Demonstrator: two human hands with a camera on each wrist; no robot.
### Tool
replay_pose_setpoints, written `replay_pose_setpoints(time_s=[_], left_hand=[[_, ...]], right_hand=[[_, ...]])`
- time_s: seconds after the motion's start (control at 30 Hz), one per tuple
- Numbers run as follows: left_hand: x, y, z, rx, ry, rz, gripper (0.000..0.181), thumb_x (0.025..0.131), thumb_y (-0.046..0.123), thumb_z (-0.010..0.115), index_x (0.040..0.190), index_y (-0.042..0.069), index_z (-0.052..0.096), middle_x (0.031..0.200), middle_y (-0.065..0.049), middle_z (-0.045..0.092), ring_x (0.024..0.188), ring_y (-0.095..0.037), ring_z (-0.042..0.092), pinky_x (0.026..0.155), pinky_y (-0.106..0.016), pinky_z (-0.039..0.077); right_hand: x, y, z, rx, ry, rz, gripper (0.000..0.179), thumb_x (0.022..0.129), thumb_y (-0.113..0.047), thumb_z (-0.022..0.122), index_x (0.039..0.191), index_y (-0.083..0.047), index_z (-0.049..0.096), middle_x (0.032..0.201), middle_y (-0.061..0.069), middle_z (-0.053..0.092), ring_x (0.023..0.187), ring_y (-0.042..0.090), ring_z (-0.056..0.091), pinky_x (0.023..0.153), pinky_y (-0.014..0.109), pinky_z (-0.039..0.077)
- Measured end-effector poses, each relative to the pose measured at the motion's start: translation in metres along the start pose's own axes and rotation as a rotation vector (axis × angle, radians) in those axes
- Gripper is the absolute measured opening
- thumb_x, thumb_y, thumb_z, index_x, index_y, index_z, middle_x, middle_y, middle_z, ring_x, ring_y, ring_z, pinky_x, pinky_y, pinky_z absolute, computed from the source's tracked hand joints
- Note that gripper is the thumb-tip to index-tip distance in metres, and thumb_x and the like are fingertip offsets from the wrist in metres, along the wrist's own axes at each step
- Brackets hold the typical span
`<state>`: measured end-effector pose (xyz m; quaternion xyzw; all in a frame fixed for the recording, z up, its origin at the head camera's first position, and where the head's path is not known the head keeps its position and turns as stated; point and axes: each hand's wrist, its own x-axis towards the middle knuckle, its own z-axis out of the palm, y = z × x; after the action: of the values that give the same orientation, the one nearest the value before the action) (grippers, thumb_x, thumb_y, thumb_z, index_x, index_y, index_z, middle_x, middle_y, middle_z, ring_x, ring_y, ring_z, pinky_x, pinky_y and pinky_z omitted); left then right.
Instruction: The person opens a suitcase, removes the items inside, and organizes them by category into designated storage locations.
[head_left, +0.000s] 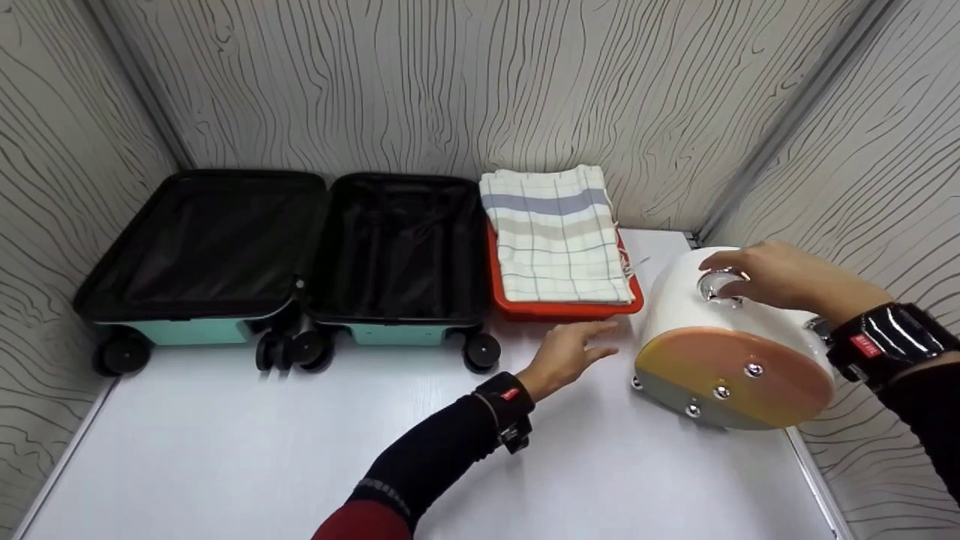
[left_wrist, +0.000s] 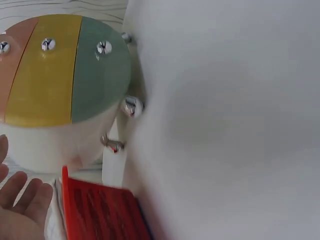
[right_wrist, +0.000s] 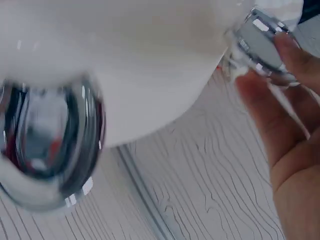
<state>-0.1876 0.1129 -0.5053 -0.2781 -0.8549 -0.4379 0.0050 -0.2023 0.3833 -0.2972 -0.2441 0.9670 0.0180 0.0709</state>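
A white oval-bodied drawer box (head_left: 735, 375) stands at the right, its front banded pink, yellow and green with silver knobs. My right hand (head_left: 787, 277) reaches over it and holds the chrome handle (head_left: 709, 286) on top between thumb and fingers. In the right wrist view, the thumb and fingertips meet that handle's ring (right_wrist: 257, 42). To the box's left, my left hand (head_left: 562, 356) hovers with fingers extended and thumb apart, touching nothing. The left wrist view shows its fingers (left_wrist: 35, 197) below the box (left_wrist: 55, 75).
An open mint-green suitcase (head_left: 397, 336) with black lining lies at the back left, wheels facing me. Beside it, a red basket (head_left: 570, 309) bears a folded checked cloth (head_left: 559, 247). Patterned wall panels (head_left: 420, 82) enclose the white table (head_left: 255, 450) at the back and sides.
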Motion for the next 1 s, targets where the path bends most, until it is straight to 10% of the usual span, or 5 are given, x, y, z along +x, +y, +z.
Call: replay_pose_setpoints(time_s=[0.17, 0.37, 1.0], left_hand=[[-0.016, -0.025, -0.039, 0.167, 0.018, 0.034, 0.041, 0.105, 0.034, 0.074, 0.142, 0.016, 0.074, 0.141, 0.000, 0.077, 0.133, -0.018, 0.072, 0.113, -0.033, 0.058], [-0.037, -0.052, -0.093, 0.368, 0.052, 0.078, 0.045, 0.107, 0.037, 0.070, 0.145, 0.013, 0.069, 0.143, -0.008, 0.074, 0.136, -0.029, 0.068, 0.116, -0.045, 0.057], [-0.134, -0.144, -0.205, 0.653, 0.211, -0.120, 0.049, 0.104, 0.037, 0.072, 0.143, 0.008, 0.069, 0.143, -0.021, 0.070, 0.136, -0.047, 0.063, 0.113, -0.064, 0.054]], right_hand=[[-0.006, -0.023, 0.010, -0.010, 0.116, 0.162, 0.043, 0.103, -0.027, 0.075, 0.130, 0.007, 0.069, 0.115, 0.031, 0.078, 0.099, 0.057, 0.074, 0.089, 0.071, 0.057], [-0.011, -0.042, 0.019, -0.017, 0.221, 0.307, 0.039, 0.108, -0.029, 0.065, 0.118, 0.008, 0.067, 0.104, 0.036, 0.074, 0.098, 0.059, 0.070, 0.083, 0.074, 0.055], [0.002, -0.069, 0.047, -0.013, 0.408, 0.470, 0.035, 0.107, -0.024, 0.064, 0.110, 0.011, 0.060, 0.102, 0.045, 0.062, 0.086, 0.068, 0.064, 0.076, 0.078, 0.054]])
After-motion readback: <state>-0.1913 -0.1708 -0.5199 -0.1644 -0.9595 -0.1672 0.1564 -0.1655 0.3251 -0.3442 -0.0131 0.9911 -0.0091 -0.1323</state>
